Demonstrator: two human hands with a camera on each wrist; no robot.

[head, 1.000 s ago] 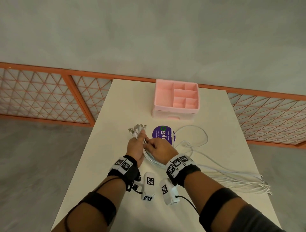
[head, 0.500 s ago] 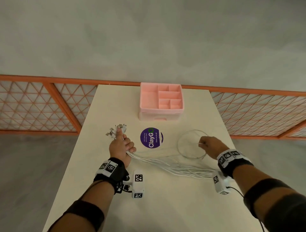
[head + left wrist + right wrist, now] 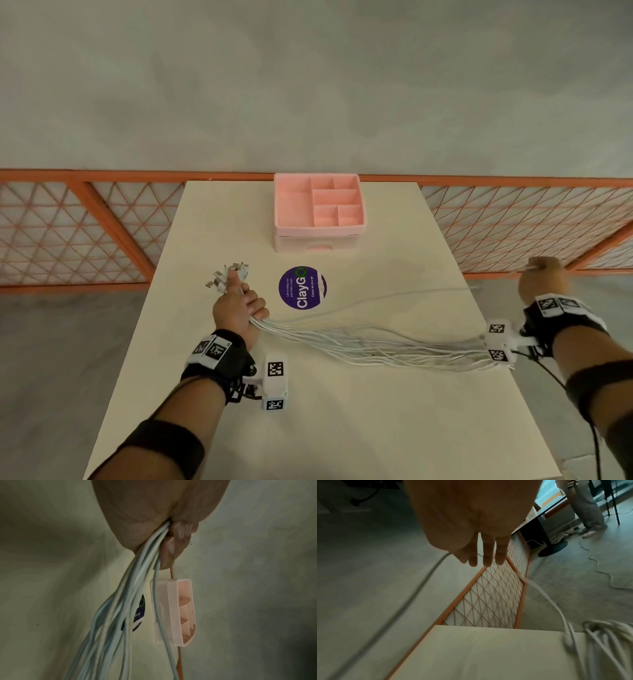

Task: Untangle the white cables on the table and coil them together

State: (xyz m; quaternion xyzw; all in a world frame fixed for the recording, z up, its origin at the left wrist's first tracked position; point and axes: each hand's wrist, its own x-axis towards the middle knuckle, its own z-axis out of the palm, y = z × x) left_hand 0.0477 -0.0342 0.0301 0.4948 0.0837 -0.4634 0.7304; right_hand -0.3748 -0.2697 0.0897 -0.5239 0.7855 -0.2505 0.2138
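Observation:
Several white cables [image 3: 359, 339] lie fanned across the cream table [image 3: 342, 428]. My left hand [image 3: 239, 303] grips them in a bunch just below their plug ends [image 3: 229, 274], which stick out past the thumb. In the left wrist view the cables [image 3: 137, 574] run out of the curled fingers [image 3: 178, 534]. My right hand [image 3: 541, 284] hangs past the table's right edge and pinches the end of one thin cable [image 3: 428, 294] drawn away from the bunch. In the right wrist view that blurred cable [image 3: 426, 577] leads up to the right hand [image 3: 479, 547].
A pink compartment organiser [image 3: 318, 209] stands at the table's far middle, with a round purple sticker [image 3: 302, 287] in front of it. An orange lattice fence [image 3: 85, 233] runs behind the table. A person [image 3: 587, 507] stands far off on the concrete floor.
My right hand left the left hand and swept far right past the table edge, drawing one cable out of a loop. The left hand kept its grip on the bunch.

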